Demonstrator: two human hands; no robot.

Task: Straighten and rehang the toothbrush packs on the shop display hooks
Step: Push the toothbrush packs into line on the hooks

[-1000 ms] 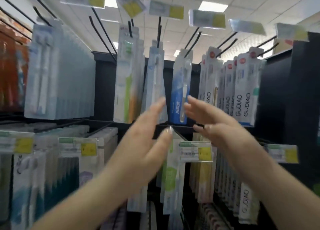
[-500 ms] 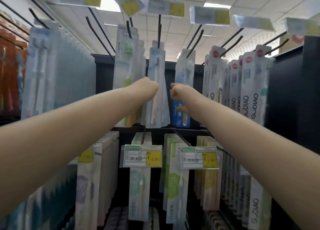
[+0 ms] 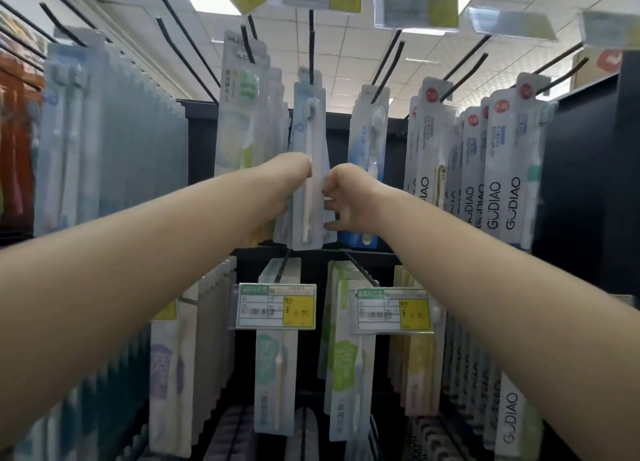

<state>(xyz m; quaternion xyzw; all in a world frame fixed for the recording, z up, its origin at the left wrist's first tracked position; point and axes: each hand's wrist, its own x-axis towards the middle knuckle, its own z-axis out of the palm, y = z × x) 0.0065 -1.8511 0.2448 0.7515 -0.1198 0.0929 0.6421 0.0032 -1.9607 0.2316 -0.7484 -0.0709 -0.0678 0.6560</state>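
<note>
A clear toothbrush pack (image 3: 309,169) with a white brush hangs from the middle black hook (image 3: 311,50) in the upper row. My left hand (image 3: 289,180) grips its left edge and my right hand (image 3: 341,200) pinches its right edge, both arms stretched out. More packs of the same kind hang behind it. A green pack (image 3: 242,114) hangs to its left and a blue pack (image 3: 369,148) to its right, partly hidden by my right hand.
White GUDIAO packs (image 3: 498,169) fill the hooks on the right, pale blue packs (image 3: 104,141) the left. Price tags (image 3: 277,306) stick out over a lower row of packs. A black shelf wall (image 3: 588,183) stands at the right.
My hands went from open in front of the display to reaching forward and closing on the middle pack's two edges. The camera view has moved closer and tilted up.
</note>
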